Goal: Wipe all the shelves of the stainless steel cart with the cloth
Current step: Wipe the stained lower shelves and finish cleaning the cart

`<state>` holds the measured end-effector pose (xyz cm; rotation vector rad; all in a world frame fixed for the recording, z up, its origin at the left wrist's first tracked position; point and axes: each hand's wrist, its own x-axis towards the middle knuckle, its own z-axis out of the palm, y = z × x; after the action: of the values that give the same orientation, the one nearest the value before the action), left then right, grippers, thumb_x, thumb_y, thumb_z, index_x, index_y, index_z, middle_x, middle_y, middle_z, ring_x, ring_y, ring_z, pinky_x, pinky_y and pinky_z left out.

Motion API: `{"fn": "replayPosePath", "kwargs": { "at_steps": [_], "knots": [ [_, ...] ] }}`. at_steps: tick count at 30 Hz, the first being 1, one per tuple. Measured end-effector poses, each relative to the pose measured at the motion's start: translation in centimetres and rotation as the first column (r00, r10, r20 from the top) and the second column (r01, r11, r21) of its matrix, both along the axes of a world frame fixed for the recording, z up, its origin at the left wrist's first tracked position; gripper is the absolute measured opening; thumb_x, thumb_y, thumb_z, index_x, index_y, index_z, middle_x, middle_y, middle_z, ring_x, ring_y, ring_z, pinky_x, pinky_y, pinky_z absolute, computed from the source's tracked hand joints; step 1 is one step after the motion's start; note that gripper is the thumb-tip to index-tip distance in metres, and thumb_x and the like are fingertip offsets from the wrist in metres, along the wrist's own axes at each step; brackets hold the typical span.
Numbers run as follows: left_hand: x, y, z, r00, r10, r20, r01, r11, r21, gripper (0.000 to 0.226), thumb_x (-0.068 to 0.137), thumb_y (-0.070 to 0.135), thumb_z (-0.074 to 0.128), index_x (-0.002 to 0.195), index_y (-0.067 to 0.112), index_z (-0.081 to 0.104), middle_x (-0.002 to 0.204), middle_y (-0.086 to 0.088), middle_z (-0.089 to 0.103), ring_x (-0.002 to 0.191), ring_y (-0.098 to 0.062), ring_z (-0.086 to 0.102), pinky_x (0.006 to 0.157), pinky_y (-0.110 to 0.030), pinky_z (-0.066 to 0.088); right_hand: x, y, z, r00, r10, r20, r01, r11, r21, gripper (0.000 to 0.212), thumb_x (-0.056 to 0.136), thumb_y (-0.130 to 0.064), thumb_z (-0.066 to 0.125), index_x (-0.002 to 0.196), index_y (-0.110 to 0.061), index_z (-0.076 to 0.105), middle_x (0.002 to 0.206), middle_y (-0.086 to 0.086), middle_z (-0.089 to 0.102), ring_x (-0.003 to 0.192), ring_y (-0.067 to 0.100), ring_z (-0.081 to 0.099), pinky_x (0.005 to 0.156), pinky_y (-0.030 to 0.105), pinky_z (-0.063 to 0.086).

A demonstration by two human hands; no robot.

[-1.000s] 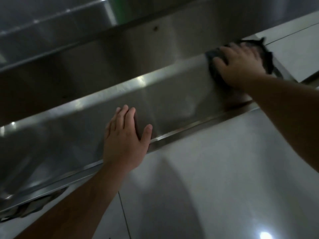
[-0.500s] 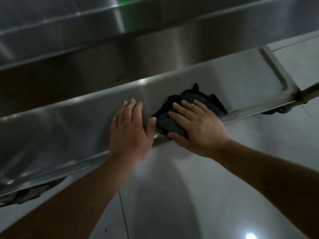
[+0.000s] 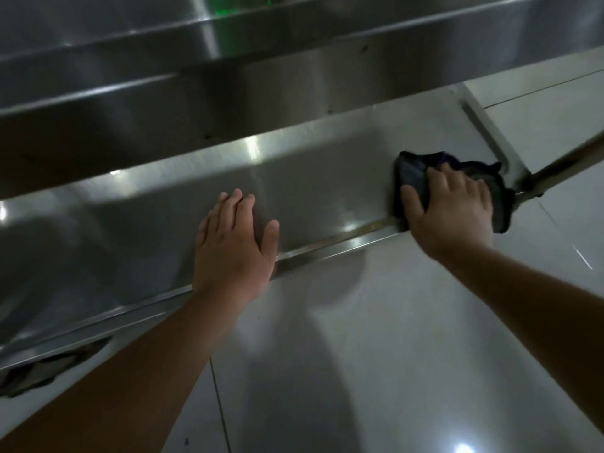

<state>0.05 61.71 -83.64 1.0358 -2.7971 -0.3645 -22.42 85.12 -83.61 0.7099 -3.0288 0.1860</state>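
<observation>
The stainless steel cart's lowest shelf point(image 3: 327, 178) runs across the view, with higher shelves point(image 3: 163, 60) above it. A dark crumpled cloth point(image 3: 415, 178) lies on this shelf near its right end, at the front lip. My right hand point(image 3: 451, 210) presses down on the cloth, fingers spread over it. My left hand point(image 3: 235, 243) rests flat and open on the shelf's front edge, near the middle, holding nothing.
Glossy pale floor tiles point(image 3: 359, 354) fill the foreground and right side. A cart leg or bar point(image 3: 562, 168) juts out at the shelf's right corner. A dark caster point(image 3: 42, 367) shows under the shelf's left end.
My right hand slid the cloth from the far right end to the middle beside my left hand, then back right toward the corner. My left hand stayed on the front edge.
</observation>
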Motion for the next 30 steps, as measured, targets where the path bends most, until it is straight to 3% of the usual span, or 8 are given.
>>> {"fn": "replayPosePath", "kwargs": {
  "at_steps": [3, 6, 13, 16, 21, 24, 27, 30],
  "knots": [
    [-0.1, 0.1, 0.0, 1.0, -0.001, -0.013, 0.001, 1.0, -0.003, 0.071, 0.103, 0.059, 0.026, 0.156, 0.015, 0.045, 0.167, -0.007, 0.038, 0.158, -0.024, 0.025, 0.127, -0.044, 0.018, 4.2, -0.9, -0.3, 0.984, 0.174, -0.032, -0.176, 0.979, -0.107, 0.065, 0.101, -0.067, 0.036, 0.137, -0.018, 0.058, 0.143, 0.013, 0.058, 0.13, 0.037, 0.052, 0.12, 0.05, 0.03],
    [-0.1, 0.1, -0.1, 1.0, -0.011, 0.008, 0.011, 1.0, 0.005, 0.071, 0.104, 0.06, 0.027, 0.156, 0.014, 0.045, 0.168, -0.009, 0.037, 0.159, -0.026, 0.024, 0.127, -0.043, 0.017, 8.8, -2.5, -0.6, 0.903, 0.398, -0.165, -0.422, 0.894, -0.154, 0.051, 0.102, -0.061, 0.046, 0.114, -0.016, 0.067, 0.115, 0.01, 0.067, 0.104, 0.037, 0.057, 0.101, 0.048, 0.04],
    [-0.3, -0.9, 2.6, 0.994, -0.062, 0.089, 0.046, 0.983, 0.18, 0.064, 0.107, 0.053, 0.042, 0.159, 0.015, 0.04, 0.171, -0.008, 0.029, 0.159, -0.027, 0.019, 0.126, -0.043, 0.017, 11.7, -7.4, 0.2, 0.725, 0.658, -0.202, -0.659, 0.749, 0.071, 0.05, 0.103, -0.062, 0.036, 0.104, -0.019, 0.062, 0.1, 0.005, 0.06, 0.093, 0.031, 0.055, 0.088, 0.046, 0.039],
    [0.5, -2.5, 4.4, 0.983, -0.148, 0.105, 0.117, 0.96, 0.255, 0.059, 0.107, 0.049, 0.046, 0.155, 0.014, 0.046, 0.167, -0.008, 0.034, 0.155, -0.028, 0.029, 0.126, -0.043, 0.024, 10.5, -7.9, 0.7, 0.668, 0.724, -0.171, -0.689, 0.689, 0.223, 0.052, 0.102, -0.065, 0.031, 0.104, -0.022, 0.061, 0.1, 0.004, 0.062, 0.094, 0.031, 0.059, 0.085, 0.045, 0.041],
    [4.6, -3.8, 5.7, 0.962, -0.203, 0.183, 0.147, 0.949, 0.28, 0.052, 0.104, 0.047, 0.051, 0.148, 0.019, 0.051, 0.159, -0.004, 0.04, 0.146, -0.029, 0.037, 0.12, -0.044, 0.033, 11.1, -9.5, 2.8, 0.65, 0.754, -0.095, -0.676, 0.631, 0.38, 0.057, 0.104, -0.06, 0.024, 0.103, -0.018, 0.062, 0.101, 0.009, 0.064, 0.091, 0.034, 0.063, 0.08, 0.042, 0.042],
    [7.3, -3.3, 6.5, 0.956, -0.226, 0.188, 0.171, 0.948, 0.269, 0.045, 0.1, 0.041, 0.058, 0.137, 0.017, 0.058, 0.145, -0.008, 0.049, 0.134, -0.032, 0.046, 0.111, -0.044, 0.041, 11.7, -11.4, 5.5, 0.717, 0.692, 0.086, -0.662, 0.635, 0.398, 0.055, 0.104, -0.062, 0.023, 0.108, -0.021, 0.06, 0.104, 0.007, 0.062, 0.09, 0.031, 0.063, 0.076, 0.039, 0.04],
    [9.6, -2.0, 8.3, 0.944, -0.235, 0.23, 0.169, 0.947, 0.273, 0.039, 0.096, 0.034, 0.06, 0.132, 0.017, 0.061, 0.135, -0.011, 0.056, 0.123, -0.035, 0.054, 0.103, -0.045, 0.044, 13.1, -13.0, 8.6, 0.78, 0.522, 0.344, -0.625, 0.66, 0.417, 0.053, 0.101, -0.067, 0.037, 0.08, -0.023, 0.058, 0.081, 0.001, 0.057, 0.069, 0.022, 0.053, 0.066, 0.04, 0.047],
    [12.7, 0.1, 11.5, 0.896, -0.243, 0.371, 0.085, 0.915, 0.394, 0.046, 0.097, 0.037, 0.061, 0.139, 0.017, 0.058, 0.141, -0.012, 0.056, 0.129, -0.034, 0.052, 0.107, -0.046, 0.046, 16.9, -12.3, 11.2, 0.793, 0.492, 0.36, -0.601, 0.731, 0.323, 0.051, 0.093, -0.071, 0.043, 0.078, -0.024, 0.055, 0.074, -0.002, 0.054, 0.066, 0.022, 0.053, 0.059, 0.036, 0.043]
  ]
}}
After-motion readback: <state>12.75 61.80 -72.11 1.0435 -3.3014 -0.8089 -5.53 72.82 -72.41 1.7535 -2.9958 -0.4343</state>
